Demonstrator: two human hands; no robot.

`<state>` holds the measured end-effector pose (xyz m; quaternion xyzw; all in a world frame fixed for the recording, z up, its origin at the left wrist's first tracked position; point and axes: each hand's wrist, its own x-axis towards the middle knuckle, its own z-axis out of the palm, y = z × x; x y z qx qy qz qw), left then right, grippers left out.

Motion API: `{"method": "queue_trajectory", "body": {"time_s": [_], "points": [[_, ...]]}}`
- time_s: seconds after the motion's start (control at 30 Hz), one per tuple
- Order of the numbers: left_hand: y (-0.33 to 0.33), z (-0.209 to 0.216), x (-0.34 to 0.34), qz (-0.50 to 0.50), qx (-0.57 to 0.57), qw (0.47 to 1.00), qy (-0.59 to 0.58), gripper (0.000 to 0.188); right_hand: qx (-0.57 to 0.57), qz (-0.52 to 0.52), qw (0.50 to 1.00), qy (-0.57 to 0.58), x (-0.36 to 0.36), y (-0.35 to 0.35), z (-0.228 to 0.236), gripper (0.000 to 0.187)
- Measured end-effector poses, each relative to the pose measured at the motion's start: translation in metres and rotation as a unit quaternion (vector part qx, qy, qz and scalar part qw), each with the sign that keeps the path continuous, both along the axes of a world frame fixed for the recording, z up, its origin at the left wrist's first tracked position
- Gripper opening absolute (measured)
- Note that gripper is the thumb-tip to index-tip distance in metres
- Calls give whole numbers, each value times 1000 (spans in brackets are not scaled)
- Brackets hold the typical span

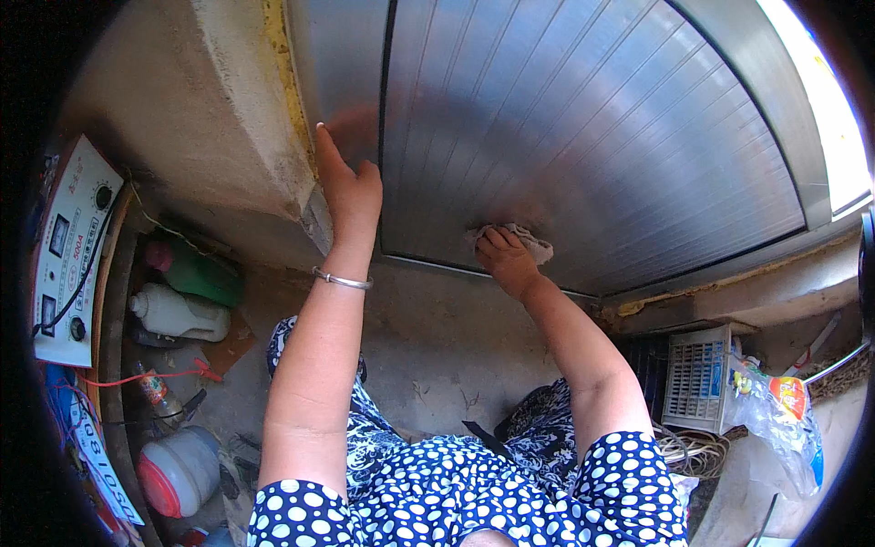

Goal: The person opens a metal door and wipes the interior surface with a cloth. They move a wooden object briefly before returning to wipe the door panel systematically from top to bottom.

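Note:
A ribbed silver metal door panel fills the upper part of the head view, with a dark line along its left side and bottom. My right hand presses a crumpled, pale greyish cloth against the lower part of this panel, fingers bent over it. Higher up, my left hand rests at the metal frame beside the wall edge. Its one finger stretches upward and the thumb stands apart, with nothing seen in the hand; the other fingers are hidden. A silver bangle circles my left wrist.
At left stand a white control box with knobs, a green bottle, a white jug and a red-lidded container. On the right are a white plastic crate, coiled cord and a clear plastic bag.

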<state>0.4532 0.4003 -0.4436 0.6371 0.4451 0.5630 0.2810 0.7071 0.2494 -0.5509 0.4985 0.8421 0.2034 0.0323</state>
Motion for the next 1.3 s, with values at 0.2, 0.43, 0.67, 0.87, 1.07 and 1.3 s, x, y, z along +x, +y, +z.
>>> {"method": "queue_trajectory", "body": {"time_s": [0.2,0.43,0.67,0.87,1.07,1.3], "points": [[0,-7,4,34,17,999,2,72,108,-26,994,3,-23,6,72,24],[8,-15,4,41,69,997,-10,71,366,-56,928,-46,-47,21,282,35],[15,-12,0,-59,74,994,-53,65,377,-71,923,-5,-48,41,276,40],[19,-17,1,-40,75,995,-55,66,171,10,985,-13,-57,45,180,26],[2,-6,3,7,24,999,-29,67,51,-8,998,22,-45,51,92,27],[0,-3,2,-13,14,1000,-21,68,3,-37,999,32,-52,50,5,30]]}}
